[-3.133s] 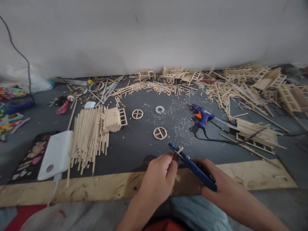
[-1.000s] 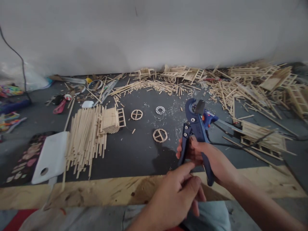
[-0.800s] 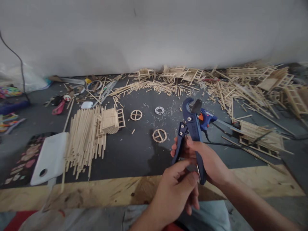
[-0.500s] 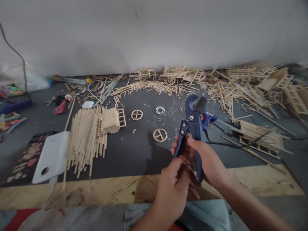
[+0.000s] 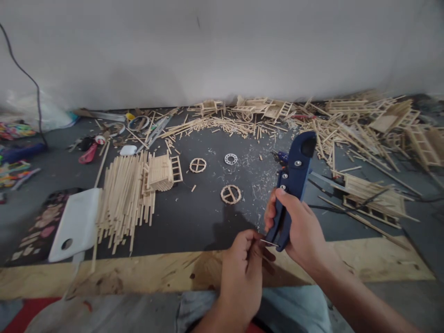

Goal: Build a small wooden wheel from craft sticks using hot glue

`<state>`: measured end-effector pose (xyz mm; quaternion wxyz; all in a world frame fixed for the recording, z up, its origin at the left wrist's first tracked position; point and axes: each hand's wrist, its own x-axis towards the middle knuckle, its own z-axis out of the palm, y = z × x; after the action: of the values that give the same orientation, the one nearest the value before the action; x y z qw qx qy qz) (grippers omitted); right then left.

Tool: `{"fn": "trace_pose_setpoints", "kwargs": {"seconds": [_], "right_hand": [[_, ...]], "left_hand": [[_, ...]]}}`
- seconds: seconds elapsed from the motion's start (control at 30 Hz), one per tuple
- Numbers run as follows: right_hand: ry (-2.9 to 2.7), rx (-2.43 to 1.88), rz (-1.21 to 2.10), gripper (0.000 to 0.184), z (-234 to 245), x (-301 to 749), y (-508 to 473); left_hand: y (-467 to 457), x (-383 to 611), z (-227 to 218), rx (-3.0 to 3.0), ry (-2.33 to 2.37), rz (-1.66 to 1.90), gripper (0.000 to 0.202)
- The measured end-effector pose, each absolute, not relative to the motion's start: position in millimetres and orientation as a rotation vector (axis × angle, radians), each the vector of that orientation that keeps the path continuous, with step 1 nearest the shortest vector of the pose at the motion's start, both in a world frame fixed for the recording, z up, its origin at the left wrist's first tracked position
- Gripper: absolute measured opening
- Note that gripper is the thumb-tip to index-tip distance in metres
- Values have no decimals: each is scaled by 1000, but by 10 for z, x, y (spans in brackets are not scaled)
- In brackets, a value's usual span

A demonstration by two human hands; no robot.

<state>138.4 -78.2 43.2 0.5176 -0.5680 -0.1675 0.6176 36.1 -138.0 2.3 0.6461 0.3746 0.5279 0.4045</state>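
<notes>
My right hand [image 5: 305,226] is wrapped round the handles of a blue pipe cutter [image 5: 293,178], held up over the table's front edge with its jaw pointing away from me. The cutter's handles are squeezed close together. My left hand [image 5: 243,268] is closed at the handle ends, its fingertips pinching at the thin metal latch wire [image 5: 268,243] there. Beyond the hands lie two small wooden spoked wheels [image 5: 231,194] [image 5: 197,165] and a pale ring with holes [image 5: 231,159].
Left of the wheels, a small stick-built cart [image 5: 161,171] rests against a pile of wooden sticks [image 5: 121,199]. A white power bank [image 5: 78,222] lies beside it. Behind the cutter is a glue gun [image 5: 282,157], partly hidden. Cut stick pieces [image 5: 222,125] and stick models [image 5: 391,115] line the wall.
The cutter's open jaw has closed and its handles have come together. It has turned and moved slightly right. My left hand has shifted to the handle ends.
</notes>
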Motion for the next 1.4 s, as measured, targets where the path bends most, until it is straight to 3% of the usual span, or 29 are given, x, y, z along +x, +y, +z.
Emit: {"fn": "trace_pose_setpoints", "kwargs": {"seconds": [0.27,0.53,0.73,0.87,1.13,1.27,1.4], "right_hand": [[-548,-1468,1570,38,293,1340,-838],[-981,-1569,1568,31,173,1236,-873],[-1684,-1362,1598,26,187,1279,-829],[-1976,-1453,1409,26,362,1467,-650],[-2103,-1966,596,24,293,1948,313],[-2150,-2143,422,27,115,1944,673],[-2178,-2221,348,28,25,1847,842]], "left_hand": [[-1240,237,90,900,1222,942,27],[-1239,122,103,953,1138,858,42],[-1140,-102,142,1061,1481,742,26],[-1109,-380,149,1151,1767,649,30],[-1157,-968,120,1281,2056,397,37],[-1144,-1105,33,1445,2195,244,45],[-1129,-1191,-44,1810,2200,176,37]]}}
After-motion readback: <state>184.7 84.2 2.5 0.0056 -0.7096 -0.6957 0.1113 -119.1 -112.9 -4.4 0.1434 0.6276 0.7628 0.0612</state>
